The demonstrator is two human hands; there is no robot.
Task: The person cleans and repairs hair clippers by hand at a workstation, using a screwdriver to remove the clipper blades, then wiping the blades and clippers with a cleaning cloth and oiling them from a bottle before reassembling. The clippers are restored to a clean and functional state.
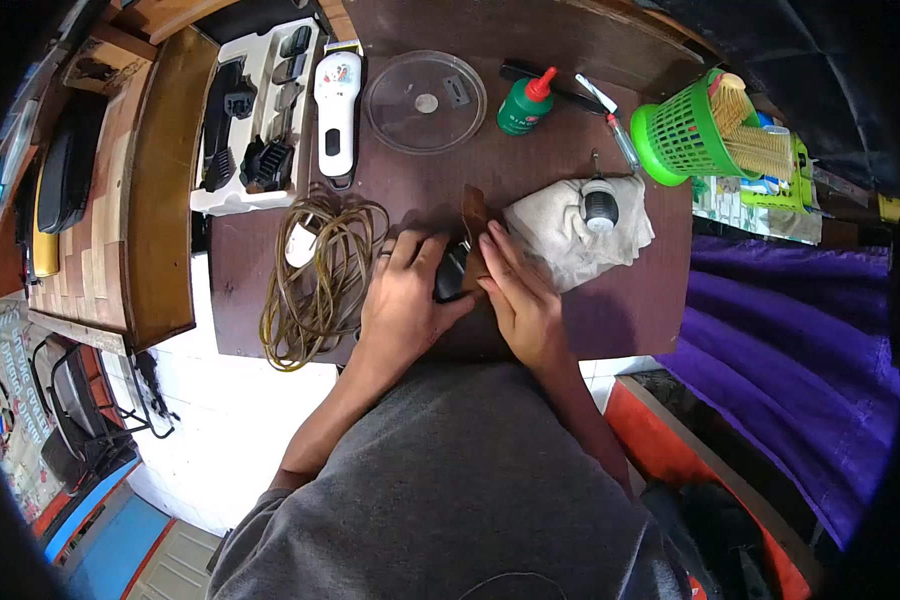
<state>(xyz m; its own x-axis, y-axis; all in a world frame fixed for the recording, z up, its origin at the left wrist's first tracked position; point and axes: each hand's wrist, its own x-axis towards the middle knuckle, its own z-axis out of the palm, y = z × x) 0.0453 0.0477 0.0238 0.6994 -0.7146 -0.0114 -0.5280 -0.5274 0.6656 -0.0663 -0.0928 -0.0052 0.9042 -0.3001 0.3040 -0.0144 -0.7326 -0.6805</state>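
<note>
My left hand (402, 290) is wrapped round a black device (450, 274) with a shiny metal edge, held low over the front of the table. Most of that device is hidden by my fingers, so its exact kind does not show. A brown strip (474, 212), resembling sandpaper, stands up against its right side. My right hand (526, 296) pinches this strip, its fingers pressed together along it. Just right of that hand lies a folded whitish cloth (560, 235) with a black-and-silver round part (600, 205) on it. Left of my hands lies a coiled brownish cable (320, 290).
Along the back of the brown table (610, 318) are a white hair clipper (337, 110), a white tray (255, 203) of clipper parts, a round clear lid (398, 128), a green bottle (518, 108) with a red cap, a screwdriver (622, 140) and a green basket (675, 140) holding brushes.
</note>
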